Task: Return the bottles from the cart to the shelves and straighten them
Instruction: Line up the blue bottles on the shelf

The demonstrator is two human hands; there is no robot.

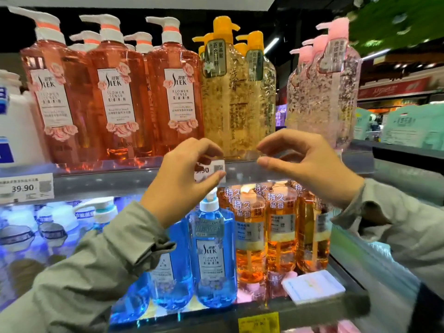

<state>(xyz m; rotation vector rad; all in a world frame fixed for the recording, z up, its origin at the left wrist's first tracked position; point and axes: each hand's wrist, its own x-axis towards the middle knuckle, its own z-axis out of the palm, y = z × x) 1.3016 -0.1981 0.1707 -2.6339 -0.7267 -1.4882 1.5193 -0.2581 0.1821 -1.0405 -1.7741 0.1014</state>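
Both my hands hover in front of the upper shelf edge [101, 181], holding nothing. My left hand [185, 174] has loosely curled fingers just in front of a small price tag [211, 169]. My right hand [305, 164] is also loosely curled, apart from the yellow pump bottles [230, 97] behind it. On the upper shelf stand orange-pink pump bottles [115, 92], the yellow ones and pale pink pump bottles [324, 92], all upright. Below stand blue pump bottles [213, 255] and orange bottles [281, 234]. No cart shows.
A white bottle [14, 121] stands at the far left of the upper shelf. A 39.90 price tag [25, 187] hangs on the shelf edge. A white flat pack [312, 286] lies on the lower shelf at the right. Light blue capped bottles [48, 224] fill the lower left.
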